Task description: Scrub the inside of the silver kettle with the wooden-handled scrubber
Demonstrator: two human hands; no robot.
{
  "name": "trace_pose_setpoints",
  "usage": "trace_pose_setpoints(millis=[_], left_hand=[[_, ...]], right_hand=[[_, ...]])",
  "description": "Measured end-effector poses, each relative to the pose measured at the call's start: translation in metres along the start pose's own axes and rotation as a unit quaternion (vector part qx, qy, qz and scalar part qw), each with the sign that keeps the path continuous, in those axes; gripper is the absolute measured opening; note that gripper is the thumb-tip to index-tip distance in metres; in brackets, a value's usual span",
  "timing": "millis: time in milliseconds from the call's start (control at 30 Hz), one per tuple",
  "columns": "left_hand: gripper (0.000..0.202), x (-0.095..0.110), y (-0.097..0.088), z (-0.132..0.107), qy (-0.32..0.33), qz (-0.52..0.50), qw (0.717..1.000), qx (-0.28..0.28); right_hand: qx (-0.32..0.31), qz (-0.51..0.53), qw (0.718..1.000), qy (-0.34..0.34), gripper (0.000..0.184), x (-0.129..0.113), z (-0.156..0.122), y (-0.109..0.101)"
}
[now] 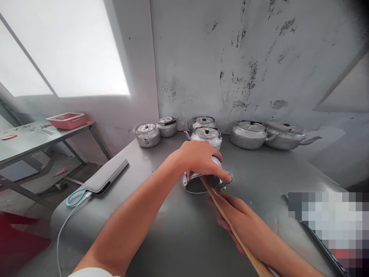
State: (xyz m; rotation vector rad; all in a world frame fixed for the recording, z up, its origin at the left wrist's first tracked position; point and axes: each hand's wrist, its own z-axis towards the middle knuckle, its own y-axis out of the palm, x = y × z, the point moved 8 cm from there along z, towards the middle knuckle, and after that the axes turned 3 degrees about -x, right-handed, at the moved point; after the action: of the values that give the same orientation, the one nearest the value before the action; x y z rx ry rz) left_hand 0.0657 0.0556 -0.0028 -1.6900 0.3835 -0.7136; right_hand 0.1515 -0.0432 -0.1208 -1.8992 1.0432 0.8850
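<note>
My left hand (201, 159) is wrapped over a small metal pot (201, 184) that lies tilted on its side on the grey metal table (161, 231), its open mouth facing me. My right hand (233, 215) grips a long wooden stick (230, 227) whose tip reaches into the pot's mouth. Something patterned (227, 180) shows at the pot's rim under my fingers; I cannot make out what it is.
Several aluminium kettles (249, 134) stand in a row along the stained wall at the back. A power bank (106, 176) with a cable (65, 227) lies at the table's left edge. A second table with a pink tray (67, 120) stands further left.
</note>
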Motion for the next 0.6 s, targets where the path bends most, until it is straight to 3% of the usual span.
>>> trace_pose_setpoints(millis=[600], left_hand=[[0.074,-0.0012,0.001,-0.0003,-0.004,-0.004,1.0,-0.007]], right_hand=[[0.0,0.007,1.0,0.022,0.04,0.003,-0.0089,0.0032]])
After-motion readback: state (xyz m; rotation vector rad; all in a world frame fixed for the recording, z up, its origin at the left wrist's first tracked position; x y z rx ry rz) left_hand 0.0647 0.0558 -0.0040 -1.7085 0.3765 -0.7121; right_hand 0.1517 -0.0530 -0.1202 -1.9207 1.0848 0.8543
